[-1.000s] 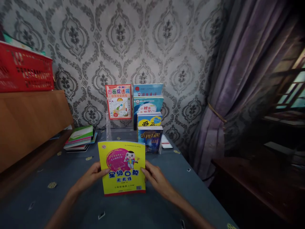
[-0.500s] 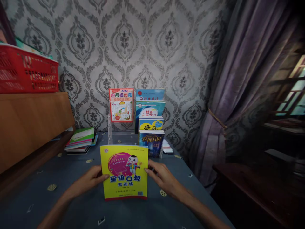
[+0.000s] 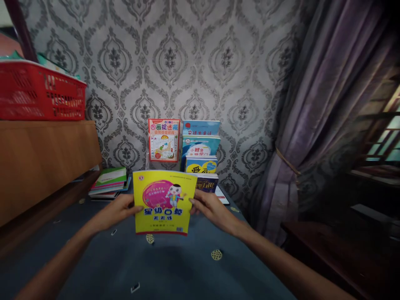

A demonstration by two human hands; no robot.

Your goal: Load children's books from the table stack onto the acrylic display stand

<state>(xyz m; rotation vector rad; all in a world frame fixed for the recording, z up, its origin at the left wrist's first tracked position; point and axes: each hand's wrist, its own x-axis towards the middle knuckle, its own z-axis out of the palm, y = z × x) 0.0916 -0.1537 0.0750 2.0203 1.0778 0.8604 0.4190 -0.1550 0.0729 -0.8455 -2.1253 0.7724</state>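
A yellow book (image 3: pixel 161 221) with a magenta oval and a cartoon child on its cover is held upright above the table. My left hand (image 3: pixel 123 208) grips its left edge, thumb on the cover. On the right edge, my right hand (image 3: pixel 209 206) pinches it the same way. Behind it a red-bordered book (image 3: pixel 164 141) stands against the wall. To the right of that, light blue books (image 3: pixel 201 146), a yellow and blue book (image 3: pixel 201 165) and a dark blue book (image 3: pixel 208 184) stand in stepped rows, the last partly hidden by my right hand.
A pile of books (image 3: pixel 109 181) lies at the back left of the blue tablecloth (image 3: pixel 175 271). A red basket (image 3: pixel 40 91) sits on a wooden cabinet (image 3: pixel 46 146) at the left. A purple curtain (image 3: pixel 300 125) hangs at the right.
Both hands have raised the yellow book and moved it away from me, so it covers more of the rack area and the dark blue book. The camera view has shifted slightly.
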